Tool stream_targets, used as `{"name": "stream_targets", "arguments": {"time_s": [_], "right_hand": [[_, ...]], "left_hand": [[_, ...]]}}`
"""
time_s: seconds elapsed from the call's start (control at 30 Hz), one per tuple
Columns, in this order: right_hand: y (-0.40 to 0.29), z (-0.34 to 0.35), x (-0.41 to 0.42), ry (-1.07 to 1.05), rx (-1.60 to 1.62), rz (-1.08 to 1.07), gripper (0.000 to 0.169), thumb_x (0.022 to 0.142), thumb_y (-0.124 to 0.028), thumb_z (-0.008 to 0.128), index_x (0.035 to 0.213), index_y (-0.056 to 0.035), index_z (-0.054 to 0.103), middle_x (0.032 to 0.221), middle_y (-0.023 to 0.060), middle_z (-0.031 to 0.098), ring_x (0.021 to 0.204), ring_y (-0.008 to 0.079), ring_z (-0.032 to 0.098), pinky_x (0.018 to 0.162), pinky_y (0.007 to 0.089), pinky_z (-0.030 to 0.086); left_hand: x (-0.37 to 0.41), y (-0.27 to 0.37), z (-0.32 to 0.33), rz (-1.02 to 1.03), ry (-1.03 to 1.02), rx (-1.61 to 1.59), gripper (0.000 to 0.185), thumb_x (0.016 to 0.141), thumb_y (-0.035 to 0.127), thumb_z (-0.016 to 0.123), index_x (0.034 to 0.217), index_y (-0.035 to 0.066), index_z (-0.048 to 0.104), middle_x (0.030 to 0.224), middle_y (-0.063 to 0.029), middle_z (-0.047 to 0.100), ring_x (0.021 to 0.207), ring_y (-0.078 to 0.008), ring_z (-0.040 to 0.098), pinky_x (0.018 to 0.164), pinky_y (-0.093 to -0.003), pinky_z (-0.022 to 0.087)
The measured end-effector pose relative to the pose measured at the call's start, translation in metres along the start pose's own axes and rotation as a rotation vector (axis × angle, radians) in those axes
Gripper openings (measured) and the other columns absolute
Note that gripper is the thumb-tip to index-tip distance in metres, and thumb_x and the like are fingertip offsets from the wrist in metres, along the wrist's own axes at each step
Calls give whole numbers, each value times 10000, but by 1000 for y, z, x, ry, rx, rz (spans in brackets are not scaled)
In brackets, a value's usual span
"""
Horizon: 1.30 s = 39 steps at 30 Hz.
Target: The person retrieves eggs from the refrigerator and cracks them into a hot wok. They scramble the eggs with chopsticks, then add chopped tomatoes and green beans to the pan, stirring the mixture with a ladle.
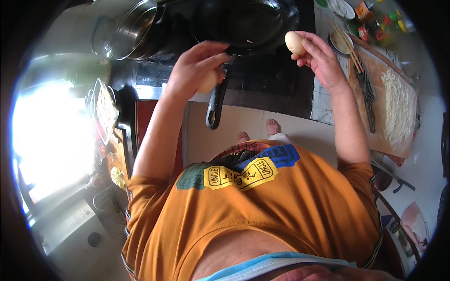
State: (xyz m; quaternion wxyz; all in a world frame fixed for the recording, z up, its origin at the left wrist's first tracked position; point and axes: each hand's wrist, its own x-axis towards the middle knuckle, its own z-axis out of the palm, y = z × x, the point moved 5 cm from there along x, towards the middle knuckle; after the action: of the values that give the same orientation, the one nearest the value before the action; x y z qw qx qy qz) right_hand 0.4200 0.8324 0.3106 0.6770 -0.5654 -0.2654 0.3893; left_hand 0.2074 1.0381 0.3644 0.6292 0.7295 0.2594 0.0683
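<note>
My right hand [320, 58] holds a pale brown egg [294, 42] between thumb and fingers, just right of the black frying pan [242, 26]. A small mark, perhaps a crack, shows low on that shell. My left hand [197, 65], slightly blurred, is curled around a second egg [208, 82], whose lower part shows beneath the fingers. It hovers by the pan's black handle [216, 102], which points towards me. A small pale fleck [250, 41] lies near the pan's front rim; the pan stands on a dark stovetop [270, 79].
A steel pot [137, 33] stands at the back left. To the right, a bowl [340, 41] with chopsticks [348, 45] adjoins a wooden board [372, 119] bearing a kitchen knife [367, 91] and a floury dough strip [397, 109]. Condiment bottles [381, 31] stand behind.
</note>
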Motion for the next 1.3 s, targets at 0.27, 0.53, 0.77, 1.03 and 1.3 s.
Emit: {"name": "stream_targets", "arguments": {"time_s": [0.27,0.53,0.77,1.03,1.3], "right_hand": [[-55,39,37,-245,-144,51,376,986,-374,568,1189,-57,569,1014,69,638,828,134,671,703,230,532],[-50,56,86,-278,-463,-144,366,915,-175,671,1234,-29,569,1074,79,657,911,123,664,799,245,542],[-27,65,116,-153,-746,-273,339,869,-102,695,1186,-20,611,980,70,690,809,121,672,719,250,555],[-7,60,145,115,-965,-347,407,785,-248,812,1123,-73,669,934,82,722,830,164,688,747,289,546],[0,60,155,219,-1050,-368,414,761,-235,813,1120,-92,666,986,114,717,922,252,695,814,328,546]], "left_hand": [[64,63,54,476,-67,368,482,785,187,782,1235,96,637,1070,-123,688,943,-230,684,902,-325,556],[91,49,27,219,127,430,459,758,229,797,1171,71,676,1008,-108,709,891,-205,694,823,-282,569],[120,26,21,178,174,467,464,722,272,789,1133,83,688,938,-82,718,826,-176,691,775,-277,553],[162,-3,24,139,189,291,348,802,178,773,1131,93,696,942,-43,708,828,-145,679,717,-254,549],[196,-24,16,266,174,239,319,855,257,732,1101,60,688,922,-50,705,818,-126,660,710,-271,533]]}}
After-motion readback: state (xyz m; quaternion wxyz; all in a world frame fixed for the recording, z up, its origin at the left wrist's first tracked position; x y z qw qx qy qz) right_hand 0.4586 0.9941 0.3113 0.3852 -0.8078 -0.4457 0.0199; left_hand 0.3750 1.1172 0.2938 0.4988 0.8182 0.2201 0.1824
